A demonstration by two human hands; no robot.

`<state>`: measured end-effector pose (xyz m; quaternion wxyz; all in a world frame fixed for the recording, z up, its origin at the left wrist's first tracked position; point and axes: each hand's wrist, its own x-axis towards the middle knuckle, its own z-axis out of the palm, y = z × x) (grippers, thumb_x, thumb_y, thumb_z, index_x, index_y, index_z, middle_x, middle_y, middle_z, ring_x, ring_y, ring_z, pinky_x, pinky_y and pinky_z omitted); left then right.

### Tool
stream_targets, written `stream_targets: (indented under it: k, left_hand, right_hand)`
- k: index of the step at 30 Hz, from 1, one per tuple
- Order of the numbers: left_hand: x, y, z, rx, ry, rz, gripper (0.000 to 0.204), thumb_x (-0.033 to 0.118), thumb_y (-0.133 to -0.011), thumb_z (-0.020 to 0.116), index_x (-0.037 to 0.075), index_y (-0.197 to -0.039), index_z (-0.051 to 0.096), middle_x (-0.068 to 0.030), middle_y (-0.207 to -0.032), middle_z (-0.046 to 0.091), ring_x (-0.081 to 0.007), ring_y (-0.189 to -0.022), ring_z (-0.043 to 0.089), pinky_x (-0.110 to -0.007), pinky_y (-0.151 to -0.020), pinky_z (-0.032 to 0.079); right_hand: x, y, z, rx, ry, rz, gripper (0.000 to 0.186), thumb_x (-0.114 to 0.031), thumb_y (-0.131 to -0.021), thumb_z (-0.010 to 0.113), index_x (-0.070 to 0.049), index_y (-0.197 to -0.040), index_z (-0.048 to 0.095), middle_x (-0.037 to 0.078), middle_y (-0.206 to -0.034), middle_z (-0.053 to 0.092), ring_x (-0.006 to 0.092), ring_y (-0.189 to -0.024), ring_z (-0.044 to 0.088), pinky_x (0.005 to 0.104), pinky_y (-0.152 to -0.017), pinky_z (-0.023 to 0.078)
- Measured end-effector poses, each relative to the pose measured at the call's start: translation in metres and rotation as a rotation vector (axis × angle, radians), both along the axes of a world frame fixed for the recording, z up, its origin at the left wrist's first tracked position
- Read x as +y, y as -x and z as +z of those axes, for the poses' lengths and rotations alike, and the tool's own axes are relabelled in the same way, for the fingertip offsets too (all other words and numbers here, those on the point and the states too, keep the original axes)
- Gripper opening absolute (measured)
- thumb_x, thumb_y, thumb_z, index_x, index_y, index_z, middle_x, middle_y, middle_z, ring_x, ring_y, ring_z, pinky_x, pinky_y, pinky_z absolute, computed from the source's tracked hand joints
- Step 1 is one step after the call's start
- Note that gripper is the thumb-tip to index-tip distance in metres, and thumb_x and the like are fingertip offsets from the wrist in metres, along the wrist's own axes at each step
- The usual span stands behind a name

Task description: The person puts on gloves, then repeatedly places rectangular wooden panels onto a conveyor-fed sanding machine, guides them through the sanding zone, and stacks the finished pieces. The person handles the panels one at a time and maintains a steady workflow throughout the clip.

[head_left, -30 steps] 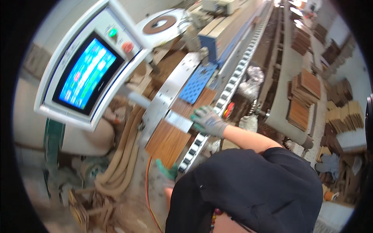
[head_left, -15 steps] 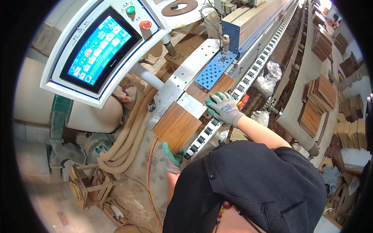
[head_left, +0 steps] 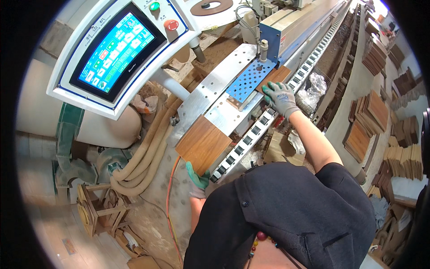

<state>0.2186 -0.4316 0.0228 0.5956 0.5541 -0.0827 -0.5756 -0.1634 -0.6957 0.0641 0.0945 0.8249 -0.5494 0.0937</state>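
My left hand (head_left: 197, 178), in a grey and green work glove, grips the near edge of a brown wood-grain panel (head_left: 204, 144). That panel lies flat on the near end of the metal machine table (head_left: 222, 117). Farther along, my gloved right hand (head_left: 281, 97) rests with fingers spread against the trailing part of a second wood-grain panel (head_left: 274, 80). This one lies partly beside and beyond a blue perforated plate (head_left: 251, 80); its far end reaches toward the machine head and is partly hidden.
A roller-pad conveyor track (head_left: 246, 144) runs along the table. At upper left stands a control panel with a lit screen (head_left: 117, 53) and a red button (head_left: 171, 25). Beige hoses (head_left: 148, 152) and an orange cable (head_left: 169, 197) hang at left. Panel stacks (head_left: 371, 112) stand at right.
My right hand has moved away from me along the table, and the second panel has slid the same way past the blue plate. The left hand and its panel have barely moved.
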Motion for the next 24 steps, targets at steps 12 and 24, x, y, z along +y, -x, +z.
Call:
stream_targets:
  k: [12, 24]
  left_hand:
    - [0.0, -0.006, 0.001, 0.124, 0.133, -0.113, 0.064, 0.065, -0.096, 0.057, 0.014, -0.135, 0.055, -0.0032, -0.115, 0.067, -0.0167, -0.087, 0.067, -0.031, -0.065, 0.056]
    - [0.018, -0.027, -0.078, 0.007, 0.326, -0.145, 0.044, 0.025, -0.094, 0.062, 0.001, -0.13, 0.05, -0.013, -0.135, 0.059, -0.0261, -0.118, 0.062, -0.038, -0.099, 0.05]
  right_hand:
    - [0.09, -0.143, 0.04, 0.012, -0.369, 0.428, 0.019, -0.029, -0.089, 0.066, -0.011, -0.091, 0.072, 0.008, -0.097, 0.072, 0.0271, -0.104, 0.068, 0.0427, -0.094, 0.053]
    - [0.128, -0.148, -0.003, -0.105, -0.173, 0.638, 0.057, -0.04, -0.096, 0.056, -0.016, -0.148, 0.05, 0.009, -0.156, 0.045, 0.0324, -0.147, 0.038, 0.0498, -0.125, 0.023]
